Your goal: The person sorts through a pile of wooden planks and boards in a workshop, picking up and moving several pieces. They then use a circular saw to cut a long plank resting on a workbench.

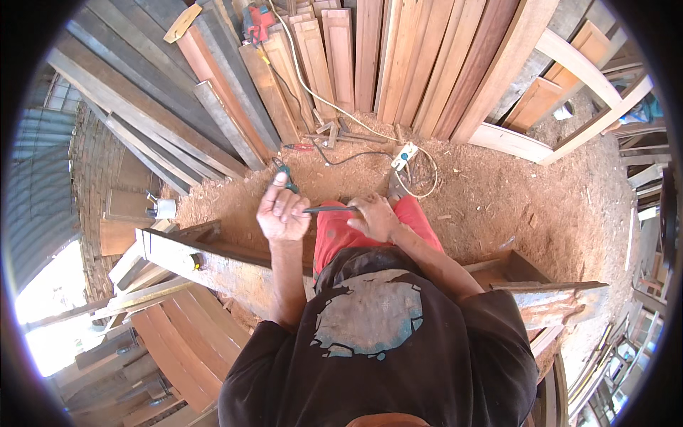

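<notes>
A short length of dark cable [330,209] stretches between my two hands, above red shorts [341,229]. My left hand [283,213] grips its left end with the fingers curled and the thumb raised. Around the other end my right hand [375,218] is closed, its back towards me. Just past my left thumb is a dark green tool [288,173], partly hidden by that hand; I cannot tell its kind or whether it is touched. Red-handled pliers [299,147] lie on the sawdust-covered ground [347,176] ahead.
A white power strip [404,156] with a plug and looped cord lies ahead. Wooden boards [368,58] and panels lean along the far side, with a red power tool [260,24] among them. A wooden bench [235,275] extends to both sides, bearing a tape measure [193,261].
</notes>
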The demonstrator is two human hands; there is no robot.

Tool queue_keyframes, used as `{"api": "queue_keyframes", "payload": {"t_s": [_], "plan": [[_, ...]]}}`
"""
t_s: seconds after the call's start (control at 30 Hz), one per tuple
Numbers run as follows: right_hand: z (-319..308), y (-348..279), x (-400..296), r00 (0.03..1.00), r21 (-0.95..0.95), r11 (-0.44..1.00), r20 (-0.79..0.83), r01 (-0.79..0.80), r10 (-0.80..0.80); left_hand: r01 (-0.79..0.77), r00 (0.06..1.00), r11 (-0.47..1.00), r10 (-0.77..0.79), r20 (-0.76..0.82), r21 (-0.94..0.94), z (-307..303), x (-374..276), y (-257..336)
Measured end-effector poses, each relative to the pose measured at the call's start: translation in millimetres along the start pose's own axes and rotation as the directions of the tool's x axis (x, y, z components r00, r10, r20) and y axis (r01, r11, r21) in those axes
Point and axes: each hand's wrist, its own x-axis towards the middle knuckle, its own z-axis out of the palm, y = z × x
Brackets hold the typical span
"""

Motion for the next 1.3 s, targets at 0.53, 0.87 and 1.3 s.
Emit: {"api": "queue_keyframes", "payload": {"t_s": [0.53,0.87,1.3], "plan": [[-3.9,51.7,-61.4,0.938,0.977,0.200,-0.132,0.069,0.321,0.434,0.586,-0.232,0.807,-0.077,0.871,-272.0,-186.7,6.6],[-4.1,-57.0,-95.9,0.992,0.881,0.456,0.113,-0.125,0.052,0.702,0.680,0.194,-0.470,-0.563,0.685,-88.6,-10.3,-100.8],[36.3,106.3,-62.8,0.812,0.935,-0.234,0.348,-0.266,0.469,0.120,0.725,-0.075,-0.675,-0.139,0.990,-79.7,-42.2,-118.9]]}}
